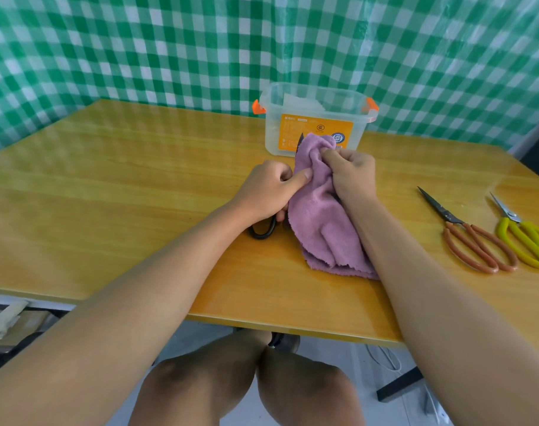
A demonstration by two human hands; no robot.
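Note:
A purple cloth (pixel 322 222) is bunched up in the middle of the wooden table (pixel 139 179). My right hand (pixel 352 172) grips its upper part, fingers curled into the fabric. My left hand (pixel 266 189) holds a pair of black-handled scissors (pixel 263 230). One black handle loop shows below the hand, and the dark blade tip pokes out above the cloth. The left thumb presses against the cloth's edge. Most of the blades are hidden by the cloth.
A clear plastic box (pixel 315 118) with orange clips and an orange label stands just behind the hands. At the right of the table lie brown-handled scissors (pixel 471 238) and yellow-handled scissors (pixel 523 235). A green checked sheet hangs behind.

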